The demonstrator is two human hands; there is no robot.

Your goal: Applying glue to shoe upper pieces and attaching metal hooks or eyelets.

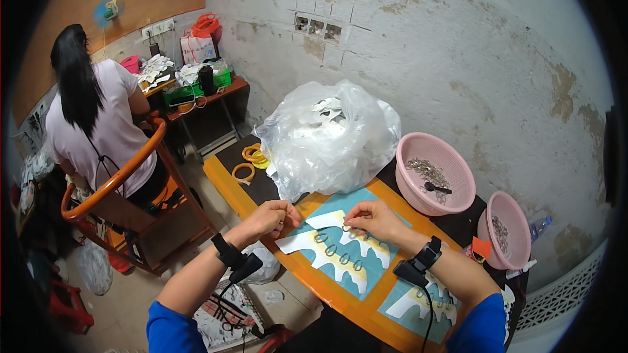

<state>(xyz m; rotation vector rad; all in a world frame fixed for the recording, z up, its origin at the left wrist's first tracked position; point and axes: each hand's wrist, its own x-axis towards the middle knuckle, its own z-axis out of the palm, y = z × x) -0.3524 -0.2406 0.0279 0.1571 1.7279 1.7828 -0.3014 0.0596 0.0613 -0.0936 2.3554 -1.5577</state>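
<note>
My right hand (374, 219) pinches a small metal ring (347, 227) against the upper white cut-out piece (327, 221). Curled closed beside that piece's left end, my left hand (278, 216) hides whatever its fingers may hold. Below lies another white jagged-edged piece (299, 242) with yellowish patches and several oval metal rings (331, 249) in a row along it. Both pieces rest on a light blue sheet (320, 206) taped to the table. At the right, partly under my right forearm, more white pieces (413, 302) with rings lie on a second blue sheet.
Behind the sheets sits a clear plastic bag (327, 140) of white pieces. Two pink baskets (407, 183) (487, 232) of metal rings stand at the right. Tape rolls (243, 172) lie at the far left table edge. Another person (104, 104) sits in a wooden chair (118, 186) at the left.
</note>
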